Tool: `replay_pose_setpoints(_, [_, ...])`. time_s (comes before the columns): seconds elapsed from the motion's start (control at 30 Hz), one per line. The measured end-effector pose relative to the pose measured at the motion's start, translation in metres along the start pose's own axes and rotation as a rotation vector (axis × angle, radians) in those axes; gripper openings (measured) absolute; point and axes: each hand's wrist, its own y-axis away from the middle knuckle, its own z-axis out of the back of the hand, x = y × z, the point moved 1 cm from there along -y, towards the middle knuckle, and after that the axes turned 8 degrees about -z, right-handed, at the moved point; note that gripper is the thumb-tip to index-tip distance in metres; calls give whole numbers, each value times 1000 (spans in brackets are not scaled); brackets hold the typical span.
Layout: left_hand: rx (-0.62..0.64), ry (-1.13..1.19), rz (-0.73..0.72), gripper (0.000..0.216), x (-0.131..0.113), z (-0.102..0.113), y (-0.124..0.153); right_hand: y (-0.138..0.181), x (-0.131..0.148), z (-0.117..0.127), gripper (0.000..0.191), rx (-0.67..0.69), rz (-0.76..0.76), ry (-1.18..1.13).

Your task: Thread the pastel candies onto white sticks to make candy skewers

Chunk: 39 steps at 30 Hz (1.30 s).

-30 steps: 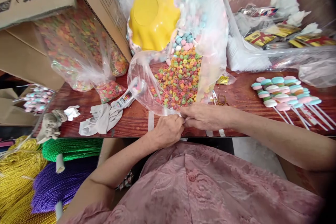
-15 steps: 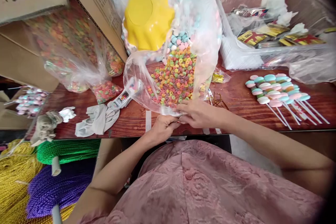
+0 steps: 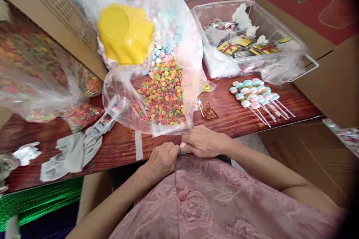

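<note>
My left hand (image 3: 162, 158) and my right hand (image 3: 202, 141) meet at the near edge of the wooden table (image 3: 241, 119), just above my pink shirt. Both are closed in a pinch around a small pink candy piece (image 3: 183, 145) held between them. Right behind the hands lies an open clear bag of coloured ring candies (image 3: 164, 95). A yellow bowl (image 3: 125, 33) rests upside down on pastel candies further back.
Finished pastel candy skewers (image 3: 256, 95) lie to the right. A clear plastic tray (image 3: 224, 63) of wrappers and sticks stands behind them. Cardboard boxes (image 3: 325, 59) flank both sides. Grey gloves (image 3: 71, 153) and more candy bags (image 3: 33, 78) sit left; green cord (image 3: 39, 198) lies below.
Both hands drew back from the bag's mouth to the table's near edge. A pink piece now shows between them. The view swung left and up.
</note>
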Motion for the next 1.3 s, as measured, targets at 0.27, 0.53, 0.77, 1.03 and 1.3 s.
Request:
replay_pose_setpoints(0.27, [-121, -9, 19, 28, 0, -1, -10, 18, -21, -12, 25, -559, -149, -432])
replay_pose_setpoints(0.53, [-453, 1058, 713, 30, -3, -7, -17, 18, -123, 5, 23, -644, -646, -146])
replay_pose_setpoints(0.77, [-615, 1325, 866, 35, -8, 0, -22, -16, -133, 17, 17, -458, -624, -65])
replay_pose_setpoints(1.03, [-657, 1363, 862, 39, 0, 7, -15, 26, -124, 20, 27, -798, -605, -193])
replay_pose_setpoints(1.3, [-393, 1528, 629, 27, -17, 3, -80, 44, -59, -5, 22, -1139, -412, -423])
